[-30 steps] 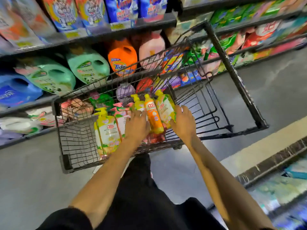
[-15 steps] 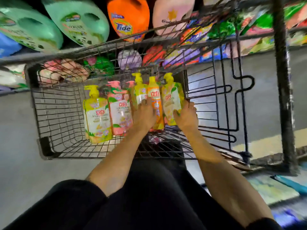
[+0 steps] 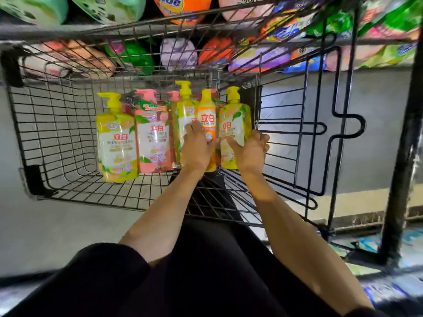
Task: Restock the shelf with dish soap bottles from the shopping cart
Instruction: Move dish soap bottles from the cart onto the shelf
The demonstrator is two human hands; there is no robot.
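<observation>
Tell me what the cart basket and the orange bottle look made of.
Cart basket: thin dark rods crossing in a grid, likely coated metal wire, matte.
Orange bottle: smooth opaque body with slight sheen and yellow cap, probably plastic, printed label on front.

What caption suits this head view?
Left hand holding the orange bottle, right hand gripping a yellow bottle, in the cart.

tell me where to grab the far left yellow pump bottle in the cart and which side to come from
Probably the narrow neck under the pump of the far left yellow pump bottle, coming from its left. The body is wide, the neck fits one hand, and the shopping cart shows open wire on that side, while the pink pump bottle crowds its right.
</observation>
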